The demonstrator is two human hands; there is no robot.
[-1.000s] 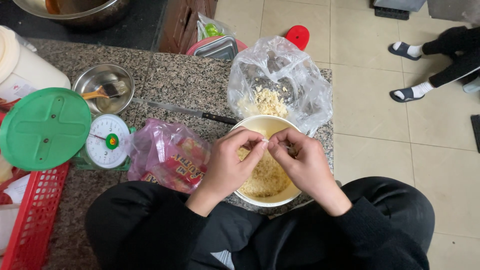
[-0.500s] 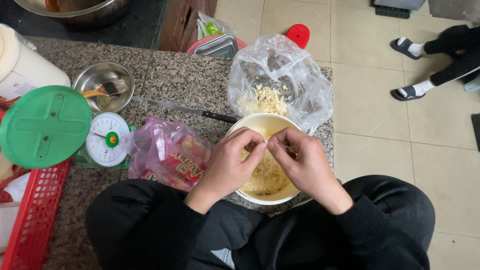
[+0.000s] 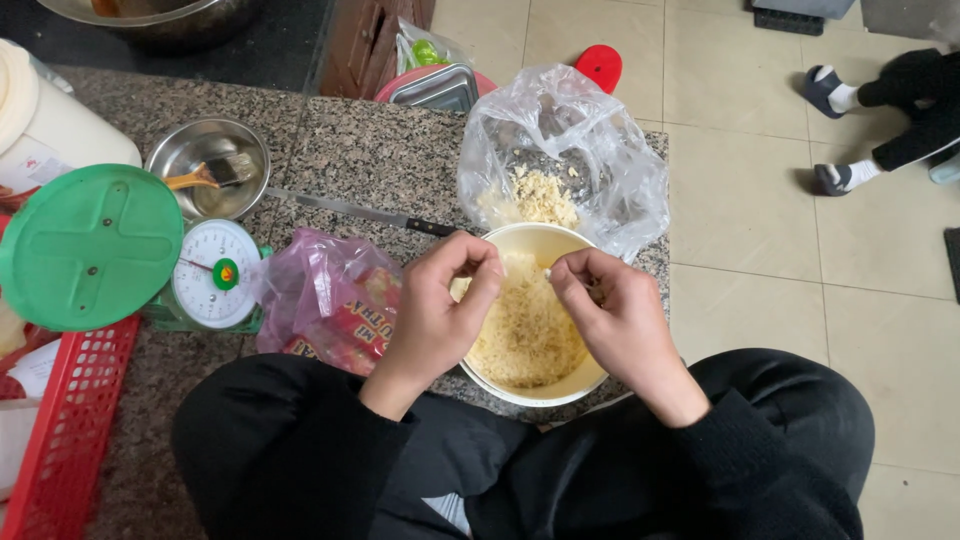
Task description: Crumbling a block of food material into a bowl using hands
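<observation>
Since the earlier frames the two hands have drawn a little apart over the cream bowl [image 3: 535,245]: the left hand [image 3: 440,315] and right hand [image 3: 615,320] no longer meet at the fingertips, though each is still curled with its fingers pinched on something too small to tell. The bowl, holding pale yellow shreds [image 3: 525,330], sits at the near edge of the stone counter [image 3: 370,150], just beside a pink bag [image 3: 325,290] and touching a clear bag [image 3: 570,130]. It is round with its mouth upward, so it has no long axis.
</observation>
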